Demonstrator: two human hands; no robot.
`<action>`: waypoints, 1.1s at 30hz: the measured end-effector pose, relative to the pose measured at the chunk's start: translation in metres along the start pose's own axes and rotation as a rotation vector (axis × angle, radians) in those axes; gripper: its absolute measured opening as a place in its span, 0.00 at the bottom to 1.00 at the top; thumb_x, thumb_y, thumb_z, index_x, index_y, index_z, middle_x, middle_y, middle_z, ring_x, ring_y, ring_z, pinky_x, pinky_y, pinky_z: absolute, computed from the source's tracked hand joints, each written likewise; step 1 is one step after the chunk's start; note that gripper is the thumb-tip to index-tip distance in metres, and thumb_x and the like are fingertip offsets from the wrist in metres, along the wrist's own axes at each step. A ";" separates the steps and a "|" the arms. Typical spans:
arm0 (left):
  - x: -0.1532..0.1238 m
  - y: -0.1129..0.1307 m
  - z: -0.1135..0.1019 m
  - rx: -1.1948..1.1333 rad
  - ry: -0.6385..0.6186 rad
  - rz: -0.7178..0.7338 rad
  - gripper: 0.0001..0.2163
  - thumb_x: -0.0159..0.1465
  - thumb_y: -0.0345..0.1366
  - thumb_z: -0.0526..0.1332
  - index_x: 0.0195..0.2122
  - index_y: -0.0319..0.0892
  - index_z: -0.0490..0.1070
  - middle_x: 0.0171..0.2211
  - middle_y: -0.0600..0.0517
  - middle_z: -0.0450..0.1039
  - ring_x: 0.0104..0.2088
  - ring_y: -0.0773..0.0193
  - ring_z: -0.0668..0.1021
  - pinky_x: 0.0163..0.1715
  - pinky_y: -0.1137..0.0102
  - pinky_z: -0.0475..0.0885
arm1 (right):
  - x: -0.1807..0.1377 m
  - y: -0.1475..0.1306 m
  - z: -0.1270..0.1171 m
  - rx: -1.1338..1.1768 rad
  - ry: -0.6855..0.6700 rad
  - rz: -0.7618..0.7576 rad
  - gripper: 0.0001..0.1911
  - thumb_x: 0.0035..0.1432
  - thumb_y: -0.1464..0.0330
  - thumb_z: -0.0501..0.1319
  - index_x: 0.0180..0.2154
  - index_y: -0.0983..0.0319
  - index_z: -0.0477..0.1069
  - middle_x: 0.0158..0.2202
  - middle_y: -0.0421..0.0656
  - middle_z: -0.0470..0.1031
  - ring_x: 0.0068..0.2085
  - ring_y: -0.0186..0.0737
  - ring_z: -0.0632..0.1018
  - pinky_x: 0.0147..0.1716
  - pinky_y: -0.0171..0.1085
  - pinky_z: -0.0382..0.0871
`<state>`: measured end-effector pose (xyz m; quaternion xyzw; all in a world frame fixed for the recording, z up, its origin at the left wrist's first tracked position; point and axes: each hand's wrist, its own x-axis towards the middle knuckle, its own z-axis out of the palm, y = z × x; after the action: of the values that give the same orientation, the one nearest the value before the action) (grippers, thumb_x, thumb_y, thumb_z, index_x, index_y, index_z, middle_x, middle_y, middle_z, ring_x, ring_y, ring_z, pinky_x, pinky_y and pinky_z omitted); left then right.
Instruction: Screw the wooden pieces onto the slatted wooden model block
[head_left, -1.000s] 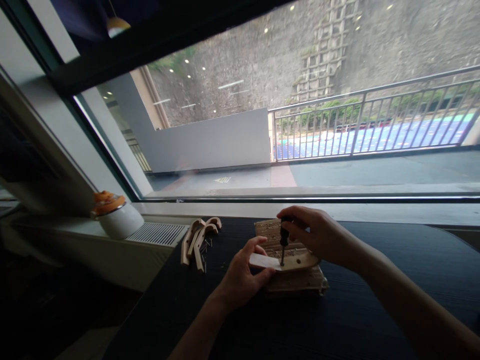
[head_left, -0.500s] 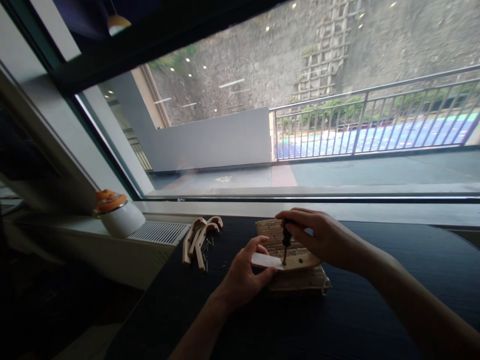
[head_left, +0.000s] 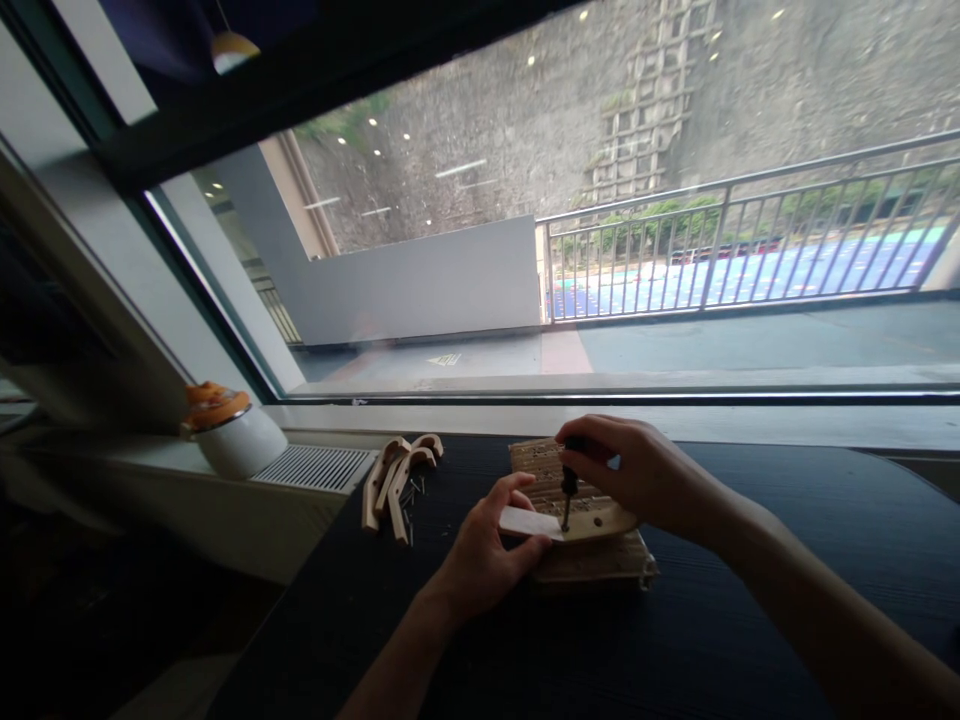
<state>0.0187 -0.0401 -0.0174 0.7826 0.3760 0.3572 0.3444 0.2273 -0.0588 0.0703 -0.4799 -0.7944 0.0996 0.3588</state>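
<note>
My right hand (head_left: 626, 465) is closed round the dark handle of a screwdriver (head_left: 569, 484), held nearly upright. Its tip meets a screw spot on a curved wooden piece (head_left: 585, 524), which has another dark hole farther right. My left hand (head_left: 491, 535) grips the pale flat left end of that piece between thumb and fingers. Underneath lies a corrugated cardboard pad (head_left: 538, 460) with a worn, torn surface. Whether a screw sits under the tip is too small to tell.
Several curved wooden pieces (head_left: 397, 488) lie at the table's left, beside loose screws (head_left: 409, 495). A white pot with an orange top (head_left: 238, 440) stands on the sill near a vent grille (head_left: 315, 467). The dark table (head_left: 757, 510) borders a large window.
My right hand has shifted its hold slightly round the screwdriver handle, with the tip staying at the same spot. My left hand keeps its grip on the wooden piece.
</note>
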 end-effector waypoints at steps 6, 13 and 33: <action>0.000 0.003 -0.001 0.003 -0.010 -0.012 0.25 0.56 0.35 0.63 0.54 0.49 0.60 0.39 0.55 0.68 0.36 0.66 0.73 0.39 0.71 0.68 | 0.000 -0.001 0.000 0.007 -0.026 -0.047 0.13 0.61 0.66 0.54 0.44 0.60 0.72 0.38 0.44 0.77 0.31 0.35 0.75 0.31 0.34 0.68; -0.001 0.001 -0.002 0.006 -0.010 0.002 0.25 0.56 0.33 0.63 0.54 0.49 0.60 0.38 0.55 0.68 0.37 0.66 0.73 0.40 0.71 0.68 | -0.002 0.003 -0.003 0.055 -0.098 -0.024 0.16 0.61 0.65 0.54 0.49 0.59 0.70 0.41 0.44 0.77 0.34 0.37 0.76 0.32 0.34 0.69; -0.001 0.001 -0.003 -0.001 -0.016 0.017 0.25 0.56 0.34 0.64 0.54 0.49 0.60 0.39 0.55 0.68 0.38 0.66 0.74 0.43 0.70 0.67 | -0.002 -0.003 -0.003 0.014 -0.090 0.006 0.15 0.62 0.63 0.54 0.49 0.58 0.69 0.35 0.41 0.77 0.30 0.34 0.75 0.28 0.32 0.67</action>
<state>0.0163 -0.0404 -0.0159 0.7886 0.3662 0.3540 0.3446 0.2278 -0.0625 0.0726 -0.4748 -0.8075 0.1276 0.3259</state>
